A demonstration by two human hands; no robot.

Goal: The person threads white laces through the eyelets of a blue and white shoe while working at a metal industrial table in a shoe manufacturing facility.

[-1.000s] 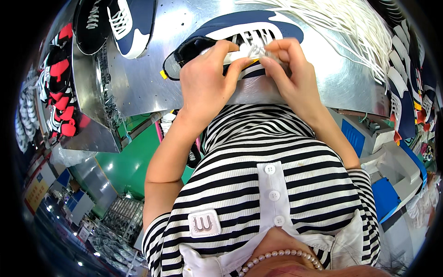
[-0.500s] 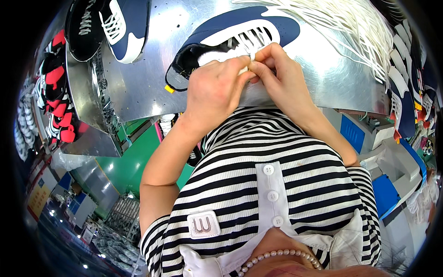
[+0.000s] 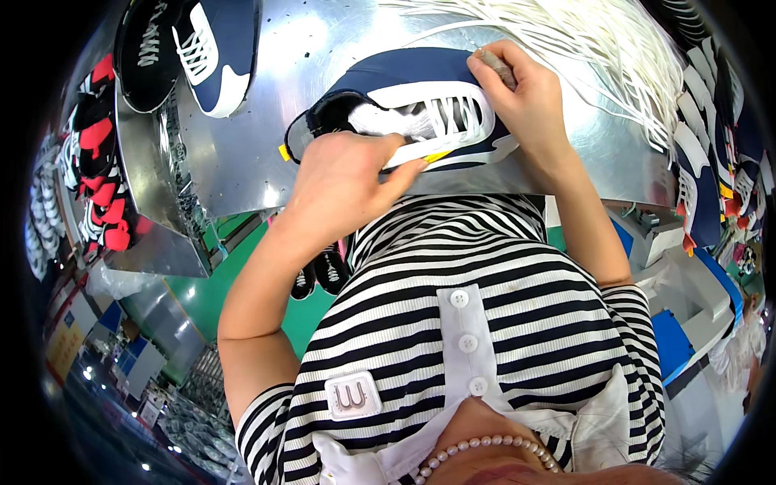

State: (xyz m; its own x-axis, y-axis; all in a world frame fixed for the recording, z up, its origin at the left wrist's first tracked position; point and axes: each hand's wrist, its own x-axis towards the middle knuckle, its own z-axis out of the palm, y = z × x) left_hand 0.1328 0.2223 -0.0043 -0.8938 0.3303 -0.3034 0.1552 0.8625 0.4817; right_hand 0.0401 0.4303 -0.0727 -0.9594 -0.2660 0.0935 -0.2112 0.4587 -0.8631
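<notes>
My hands have parted: left hand [image 3: 343,174] now presses curled fingers on the shoe [image 3: 420,113], right hand [image 3: 525,97] lifts away, seemingly pinching a lace end [image 3: 495,66].

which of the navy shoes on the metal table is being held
The navy shoe at centre, gripped by both hands; the other navy shoe lies untouched at upper left.

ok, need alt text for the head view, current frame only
A person's two bare hands hold a navy and white sneaker on a shiny metal table: the left hand grips its heel end, the right hand its toe end. A heap of white laces lies beyond, and another navy sneaker sits to the left.
</notes>
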